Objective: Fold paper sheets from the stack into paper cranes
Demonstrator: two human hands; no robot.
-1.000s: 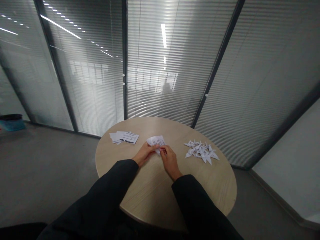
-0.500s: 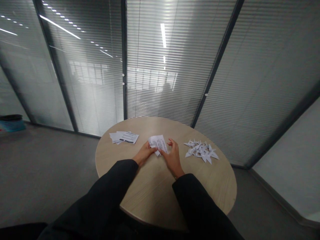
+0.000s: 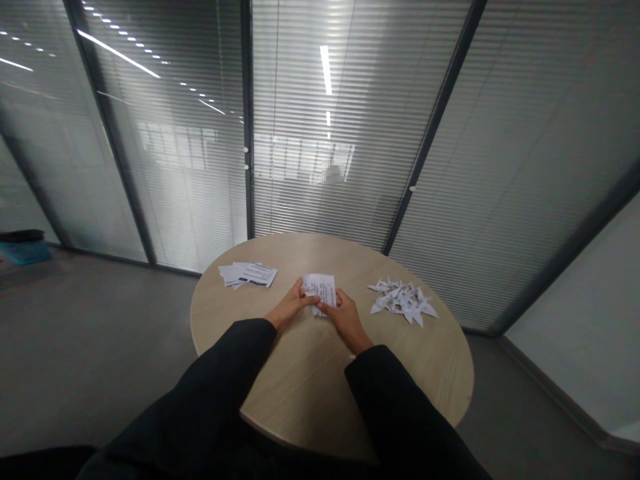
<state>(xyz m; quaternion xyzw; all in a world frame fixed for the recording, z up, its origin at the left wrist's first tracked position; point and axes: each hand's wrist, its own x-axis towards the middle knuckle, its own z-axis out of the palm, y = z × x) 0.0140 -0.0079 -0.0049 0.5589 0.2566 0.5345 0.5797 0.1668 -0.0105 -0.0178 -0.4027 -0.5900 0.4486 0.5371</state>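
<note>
A printed white sheet of paper (image 3: pixel 321 288), partly folded, is held up just above the middle of the table. My left hand (image 3: pixel 292 305) is closed on its left edge, thumb lying across the lower front. On the right side, my right hand (image 3: pixel 347 319) grips the lower right corner, with the thumb in front and the fingers curled behind. Both thumbs nearly meet at the paper's bottom edge. The fingers behind the sheet are partly hidden.
The round wooden table (image 3: pixel 320 373) carries a few loose printed sheets (image 3: pixel 250 274) at the left. A pile of folded white paper cranes (image 3: pixel 403 302) lies at the right. Behind stands a glass wall with blinds (image 3: pixel 320 200). A blue bin (image 3: pixel 25 247) is on the floor far left.
The paper has turned more upright and square to me. My right hand's raised fingers have closed in behind its right edge; the left hand keeps its grip.
</note>
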